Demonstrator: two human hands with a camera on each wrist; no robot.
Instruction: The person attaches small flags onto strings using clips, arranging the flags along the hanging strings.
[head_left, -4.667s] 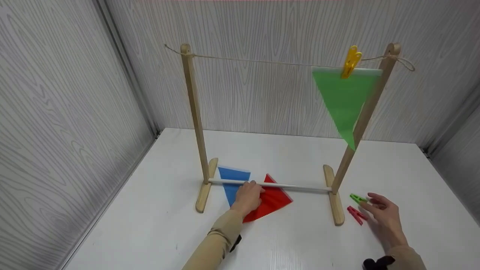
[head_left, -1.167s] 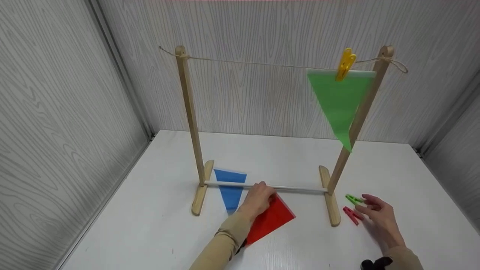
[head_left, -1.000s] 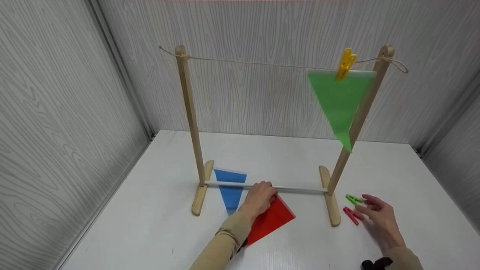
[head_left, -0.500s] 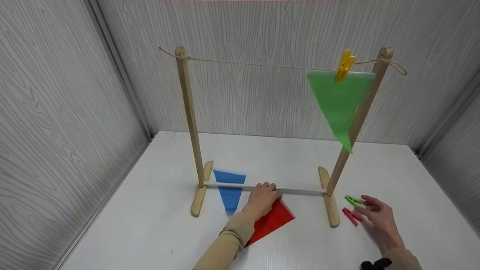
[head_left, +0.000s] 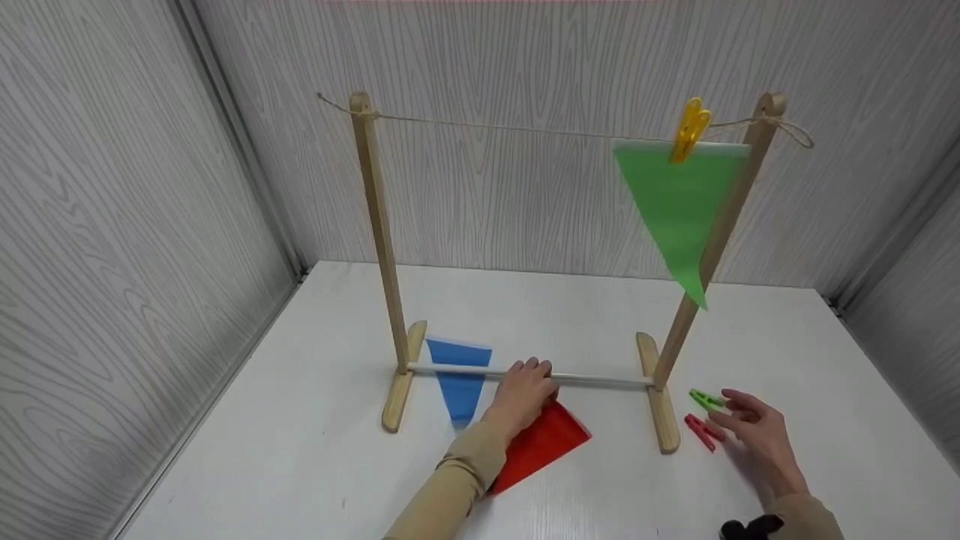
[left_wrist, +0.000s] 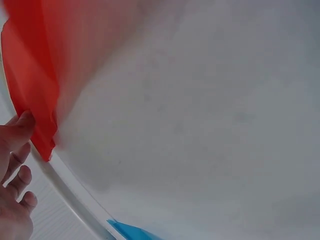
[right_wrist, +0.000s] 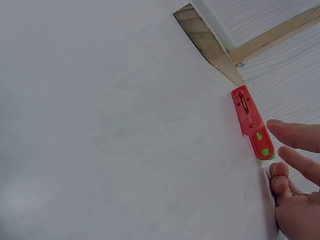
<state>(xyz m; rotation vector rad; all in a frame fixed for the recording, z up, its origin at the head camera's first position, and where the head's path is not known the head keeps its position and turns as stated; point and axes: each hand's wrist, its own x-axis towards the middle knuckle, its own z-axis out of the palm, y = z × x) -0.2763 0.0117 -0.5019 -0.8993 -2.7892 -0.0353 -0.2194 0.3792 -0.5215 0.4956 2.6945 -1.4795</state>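
My left hand (head_left: 521,394) pinches a red triangular pennant (head_left: 546,442) just in front of the stand's white crossbar (head_left: 600,379). In the left wrist view, thumb and fingertips grip the pennant (left_wrist: 32,80) near its end, and part of it is raised and blurred. A blue pennant (head_left: 461,390) lies under the crossbar, left of this hand, its lower tip hidden by the arm. My right hand (head_left: 761,427) is loosely bent beside a green clothespin (head_left: 703,399) and a red clothespin (head_left: 702,432). The right wrist view shows its fingers apart around no object, close to the red clothespin (right_wrist: 250,115).
A wooden stand with a left post (head_left: 382,240) and a right post (head_left: 724,240) carries a string (head_left: 495,126). From it hangs a green pennant (head_left: 675,210), held by a yellow clothespin (head_left: 688,131). Grained panels enclose the white table (head_left: 322,465).
Over the last several seconds the left hand has drawn the red pennant nearer and slightly right, off the blue one. In the last second it has barely shifted. The right hand stays by the clothespins.
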